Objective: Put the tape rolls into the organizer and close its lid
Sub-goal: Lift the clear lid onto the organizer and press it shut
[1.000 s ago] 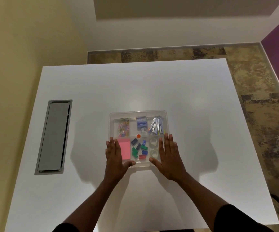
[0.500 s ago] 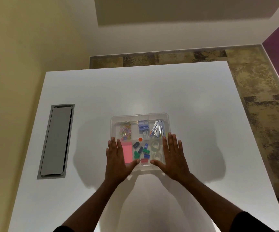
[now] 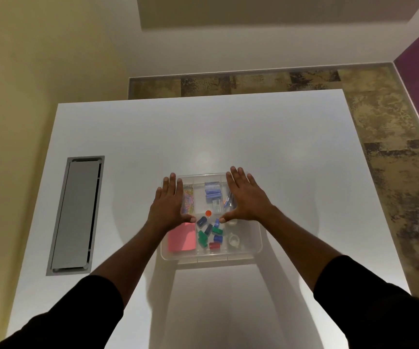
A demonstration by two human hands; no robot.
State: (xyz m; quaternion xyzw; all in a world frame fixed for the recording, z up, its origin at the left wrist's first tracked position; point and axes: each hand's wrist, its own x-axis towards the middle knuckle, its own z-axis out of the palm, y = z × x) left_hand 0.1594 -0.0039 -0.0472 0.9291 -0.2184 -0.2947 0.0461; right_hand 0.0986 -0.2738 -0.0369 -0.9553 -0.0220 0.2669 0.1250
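Observation:
A clear plastic organizer (image 3: 251, 253) lies on the white table, its transparent lid down over the compartments. Two clear tape rolls (image 3: 233, 241) sit in its near right compartment, one partly hidden under my right thumb. My left hand (image 3: 169, 206) lies flat with fingers spread on the lid's far left part. My right hand (image 3: 245, 197) lies flat on the far right part. Neither hand holds anything. Pink sticky notes, coloured clips and blue staple boxes show through the lid.
A grey metal cable hatch (image 3: 75, 215) is set into the white table (image 3: 128, 137) at the left. A yellow wall runs along the left, and patterned floor lies beyond the far and right table edges.
Both hands have slid from the organizer's near half to its far half, staying flat on the lid. The camera has tipped closer over the table.

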